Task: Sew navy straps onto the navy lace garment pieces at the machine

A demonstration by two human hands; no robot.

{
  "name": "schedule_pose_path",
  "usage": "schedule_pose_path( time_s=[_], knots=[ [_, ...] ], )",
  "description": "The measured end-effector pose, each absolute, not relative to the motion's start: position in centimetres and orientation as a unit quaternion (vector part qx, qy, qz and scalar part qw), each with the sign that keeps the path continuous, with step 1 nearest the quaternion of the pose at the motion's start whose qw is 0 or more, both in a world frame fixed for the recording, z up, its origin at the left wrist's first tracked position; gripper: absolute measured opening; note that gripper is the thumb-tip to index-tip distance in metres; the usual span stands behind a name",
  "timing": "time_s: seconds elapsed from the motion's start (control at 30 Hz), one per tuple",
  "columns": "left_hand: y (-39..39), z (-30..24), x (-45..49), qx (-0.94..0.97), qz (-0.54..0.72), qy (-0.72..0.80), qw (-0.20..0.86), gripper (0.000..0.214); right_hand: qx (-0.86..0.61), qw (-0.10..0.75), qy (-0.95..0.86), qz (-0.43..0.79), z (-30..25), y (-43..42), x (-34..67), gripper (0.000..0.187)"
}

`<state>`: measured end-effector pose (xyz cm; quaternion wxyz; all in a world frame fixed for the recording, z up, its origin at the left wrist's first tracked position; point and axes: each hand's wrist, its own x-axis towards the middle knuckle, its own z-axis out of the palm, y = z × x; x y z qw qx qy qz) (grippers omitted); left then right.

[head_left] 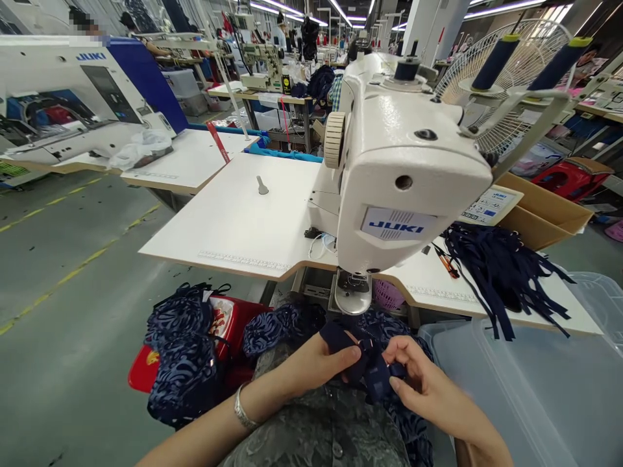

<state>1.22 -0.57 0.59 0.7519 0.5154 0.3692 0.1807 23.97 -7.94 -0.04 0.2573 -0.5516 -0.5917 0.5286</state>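
Observation:
My left hand [321, 363] pinches a dark navy bra strap [377, 381] between thumb and fingers, just below the sewing machine's arm end. On the strap's other side, my right hand [421, 383] has thumb and fingertips closed on it. A small ring or slider seems to sit on the strap between the hands. Navy patterned bras [287, 327] lie across my lap, partly hidden by my hands. Above them is the rounded metal sewing bed [353, 299] of the white JUKI sewing machine [403, 168].
Several patterned bras [182, 350] drape over a red stool [243, 318] at left. Navy straps [506, 266] hang off the white table [243, 214] at right, near orange-handled snips [448, 264]. Clear plastic bins [530, 389] stand beside my right arm. A cardboard box [549, 214] sits behind.

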Motion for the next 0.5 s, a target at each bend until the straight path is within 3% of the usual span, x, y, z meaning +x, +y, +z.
schedule_pose_path(
  time_s=[0.33, 0.5],
  knots=[
    [-0.76, -0.09, 1.41, 0.555, 0.143, 0.369, 0.731, 0.036, -0.504, 0.287, -0.517, 0.629, 0.49, -7.25, 23.57, 0.023],
    [-0.62, -0.03, 1.37, 0.568, 0.143, 0.344, 0.734, 0.032, -0.513, 0.286, -0.521, 0.619, 0.61, -7.06, 23.45, 0.02]
  ],
)
